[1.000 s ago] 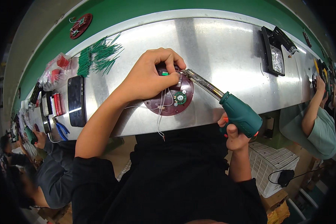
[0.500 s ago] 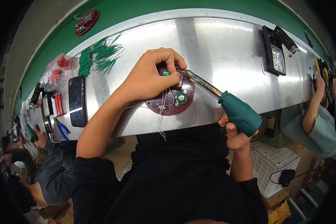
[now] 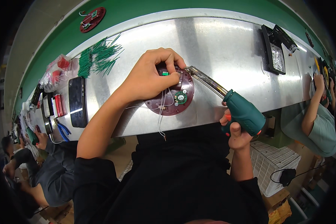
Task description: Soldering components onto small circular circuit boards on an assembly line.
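A round maroon plate (image 3: 186, 102) lies on the metal bench in front of me. It carries a small green circuit board with a round part (image 3: 180, 98), a green connector block (image 3: 165, 74) and thin white wires (image 3: 161, 121) that hang past its near edge. My left hand (image 3: 153, 72) rests over the plate's far left part, thumb and fingers pinched together; what they hold is hidden. In my right hand (image 3: 238, 134) is a green soldering gun (image 3: 244, 112), gripped by its handle. Its metal tip is beside my left fingertips, at the plate's far edge.
Left on the bench are green wires (image 3: 97, 56), a plastic bag (image 3: 58, 74), a black phone (image 3: 77, 100) and blue pliers (image 3: 62, 128). A black tray (image 3: 275, 56) stands at right. Another plate (image 3: 93, 19) lies on the green belt. Co-workers sit at both sides.
The soldering gun has shifted a little to the right, its tip drawing back from my left fingertips. On the green belt the other plate has moved right. My left hand stays put.
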Demonstrator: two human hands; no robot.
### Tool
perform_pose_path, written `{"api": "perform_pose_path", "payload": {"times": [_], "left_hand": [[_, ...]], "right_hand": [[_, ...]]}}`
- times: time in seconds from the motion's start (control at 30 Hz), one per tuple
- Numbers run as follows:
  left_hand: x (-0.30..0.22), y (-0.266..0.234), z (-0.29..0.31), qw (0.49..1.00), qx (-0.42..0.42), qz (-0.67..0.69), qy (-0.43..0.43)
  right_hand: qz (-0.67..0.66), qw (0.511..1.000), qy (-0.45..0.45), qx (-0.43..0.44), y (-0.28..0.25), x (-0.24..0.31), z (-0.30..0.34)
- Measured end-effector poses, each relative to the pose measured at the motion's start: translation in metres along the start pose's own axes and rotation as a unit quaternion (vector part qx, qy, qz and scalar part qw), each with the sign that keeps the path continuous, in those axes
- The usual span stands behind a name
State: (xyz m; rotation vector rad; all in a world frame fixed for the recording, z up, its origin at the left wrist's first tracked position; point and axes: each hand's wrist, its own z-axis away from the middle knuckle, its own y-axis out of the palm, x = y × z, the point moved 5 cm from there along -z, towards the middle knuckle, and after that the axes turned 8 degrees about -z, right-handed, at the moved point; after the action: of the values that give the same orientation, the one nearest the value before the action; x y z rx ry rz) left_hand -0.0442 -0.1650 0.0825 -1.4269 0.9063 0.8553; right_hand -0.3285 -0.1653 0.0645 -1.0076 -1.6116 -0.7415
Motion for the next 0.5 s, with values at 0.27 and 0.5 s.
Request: {"api": "perform_pose_path", "payload": {"times": [0.27,0.5], "left_hand": [[-0.002,-0.001,-0.001,1.0,0.006,0.006,-0.009],[0.001,-0.002,0.001,0.999,0.036,0.007,0.001]], "right_hand": [[-0.041,0.999,0.022,-0.013,-0.008,0.004,0.001],[-0.065,0.996,0.006,-0.067,-0.029,0.009,0.007]]}}
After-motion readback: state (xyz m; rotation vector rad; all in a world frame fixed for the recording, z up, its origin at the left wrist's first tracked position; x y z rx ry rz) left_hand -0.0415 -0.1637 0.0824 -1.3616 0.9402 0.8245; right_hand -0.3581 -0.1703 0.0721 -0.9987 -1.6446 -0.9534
